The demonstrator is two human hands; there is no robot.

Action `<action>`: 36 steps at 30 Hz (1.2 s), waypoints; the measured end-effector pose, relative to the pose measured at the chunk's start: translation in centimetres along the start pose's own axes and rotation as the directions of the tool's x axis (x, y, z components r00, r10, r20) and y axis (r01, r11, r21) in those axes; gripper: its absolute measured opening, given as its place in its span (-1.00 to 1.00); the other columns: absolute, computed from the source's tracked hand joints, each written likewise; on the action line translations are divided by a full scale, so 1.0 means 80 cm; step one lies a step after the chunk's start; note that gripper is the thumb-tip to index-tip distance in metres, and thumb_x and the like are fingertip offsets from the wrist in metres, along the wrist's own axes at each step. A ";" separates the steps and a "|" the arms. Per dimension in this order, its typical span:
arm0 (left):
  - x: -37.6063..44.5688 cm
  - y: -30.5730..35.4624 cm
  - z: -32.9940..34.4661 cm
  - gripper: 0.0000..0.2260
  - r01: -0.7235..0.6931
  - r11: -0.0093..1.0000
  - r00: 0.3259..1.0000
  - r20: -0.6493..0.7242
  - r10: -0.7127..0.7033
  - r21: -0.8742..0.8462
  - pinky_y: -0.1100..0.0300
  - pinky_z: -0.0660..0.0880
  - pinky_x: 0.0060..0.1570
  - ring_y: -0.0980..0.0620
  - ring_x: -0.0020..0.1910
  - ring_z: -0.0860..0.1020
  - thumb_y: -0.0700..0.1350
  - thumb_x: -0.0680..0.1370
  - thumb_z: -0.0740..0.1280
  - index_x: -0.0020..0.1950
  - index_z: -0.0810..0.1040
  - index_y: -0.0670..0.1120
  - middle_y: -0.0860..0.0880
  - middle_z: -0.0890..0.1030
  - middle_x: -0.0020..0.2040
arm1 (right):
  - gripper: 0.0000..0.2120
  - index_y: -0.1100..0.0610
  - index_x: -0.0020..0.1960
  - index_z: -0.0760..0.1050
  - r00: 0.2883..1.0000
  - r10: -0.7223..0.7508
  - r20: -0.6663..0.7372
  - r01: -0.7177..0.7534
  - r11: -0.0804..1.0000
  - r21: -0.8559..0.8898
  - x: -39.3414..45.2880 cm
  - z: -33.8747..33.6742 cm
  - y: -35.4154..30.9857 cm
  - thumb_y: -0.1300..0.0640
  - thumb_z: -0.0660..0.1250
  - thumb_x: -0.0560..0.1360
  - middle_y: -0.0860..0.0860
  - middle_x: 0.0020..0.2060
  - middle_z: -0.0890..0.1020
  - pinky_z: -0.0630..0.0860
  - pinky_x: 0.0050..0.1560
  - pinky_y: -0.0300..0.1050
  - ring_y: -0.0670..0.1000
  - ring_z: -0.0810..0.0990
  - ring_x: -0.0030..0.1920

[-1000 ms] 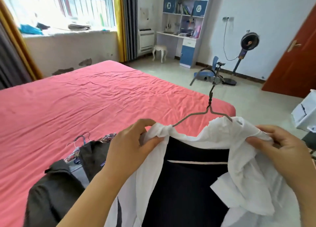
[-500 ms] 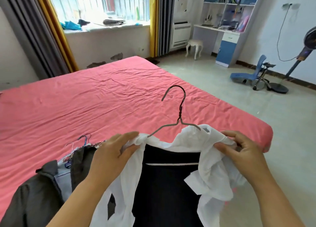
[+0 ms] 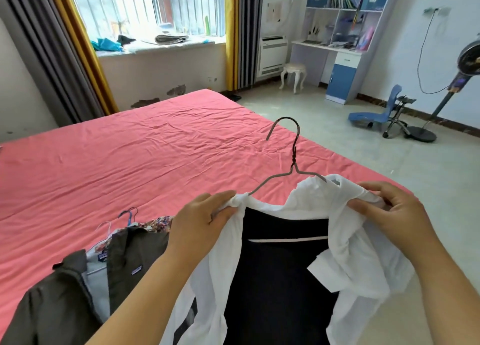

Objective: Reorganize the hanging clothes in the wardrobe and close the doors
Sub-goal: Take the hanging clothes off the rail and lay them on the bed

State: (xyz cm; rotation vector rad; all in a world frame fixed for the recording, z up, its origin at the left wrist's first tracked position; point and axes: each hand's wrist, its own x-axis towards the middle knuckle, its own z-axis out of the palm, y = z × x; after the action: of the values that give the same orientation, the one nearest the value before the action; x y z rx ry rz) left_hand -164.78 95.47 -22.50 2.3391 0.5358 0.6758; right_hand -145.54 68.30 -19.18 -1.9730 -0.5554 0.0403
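Dressing step, by my judgement: left hand (image 3: pixel 205 216) and right hand (image 3: pixel 389 209) each pinch the white cotton shirt (image 3: pixel 363 261) onto the grey wire hanger (image 3: pixel 292 168); next it needs squaring, then carrying to the unseen wardrobe.

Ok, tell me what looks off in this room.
The blue chair lies tipped over on the floor beside the fan stand. Plaster is broken away on the wall under the window. The white shirt sits bunched and lopsided on its wire hanger.
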 end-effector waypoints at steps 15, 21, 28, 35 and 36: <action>0.162 -0.025 0.150 -0.66 0.193 0.979 0.978 -0.071 -0.198 -0.064 0.12 0.49 -0.06 0.15 -0.08 0.55 0.19 0.42 0.23 0.17 0.56 0.25 0.17 0.61 -0.05 | -0.75 -0.11 -0.06 0.61 0.984 -0.043 0.170 0.052 0.998 -0.045 0.257 0.023 0.102 0.12 0.54 0.31 -0.26 -0.16 0.66 0.50 -0.13 -0.37 -0.26 0.58 -0.16; 0.254 -0.079 0.271 -0.74 0.406 0.913 0.911 -0.053 -0.408 -0.053 0.16 0.45 -0.09 0.16 -0.10 0.54 0.08 0.49 0.31 0.17 0.57 0.24 0.15 0.60 -0.08 | -0.74 -0.20 -0.07 0.58 0.940 0.056 0.338 -0.025 0.995 -0.097 0.399 0.082 0.218 0.06 0.53 0.32 -0.29 -0.23 0.64 0.52 0.01 -0.10 -0.22 0.58 -0.21; 0.337 -0.149 0.366 -0.75 0.556 0.831 0.829 -0.076 -0.555 -0.011 0.32 0.36 -0.12 0.20 -0.10 0.50 -0.08 0.53 0.35 0.17 0.60 0.15 0.10 0.57 -0.08 | -0.76 -0.40 -0.14 0.48 0.905 0.106 0.412 -0.056 0.990 -0.133 0.507 0.164 0.318 -0.16 0.46 0.27 -0.27 -0.16 0.63 0.41 0.21 0.19 -0.05 0.59 -0.04; 0.424 -0.222 0.415 -0.75 0.599 0.797 0.799 -0.105 -0.591 0.070 0.22 0.37 -0.03 0.10 0.00 0.50 -0.03 0.54 0.33 0.21 0.58 0.12 0.06 0.57 0.00 | -0.79 -0.32 -0.17 0.48 0.887 0.129 0.444 -0.077 0.988 -0.133 0.596 0.246 0.392 -0.09 0.48 0.34 -0.30 -0.23 0.59 0.40 0.23 0.15 -0.03 0.58 -0.06; 0.435 -0.233 0.421 -0.75 0.598 0.799 0.800 -0.116 -0.589 0.070 0.21 0.38 -0.02 0.08 0.00 0.51 -0.04 0.54 0.34 0.21 0.59 0.10 0.04 0.57 -0.01 | -0.80 -0.31 -0.17 0.47 0.883 0.127 0.453 -0.074 0.988 -0.133 0.611 0.258 0.400 -0.08 0.47 0.35 -0.30 -0.23 0.59 0.40 0.23 0.16 -0.03 0.58 -0.06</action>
State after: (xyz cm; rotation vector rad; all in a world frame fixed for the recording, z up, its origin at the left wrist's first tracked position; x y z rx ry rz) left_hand -121.37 111.50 -46.02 2.0523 1.3059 0.4518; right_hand -95.83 93.92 -45.91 -2.1083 -0.7727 0.5686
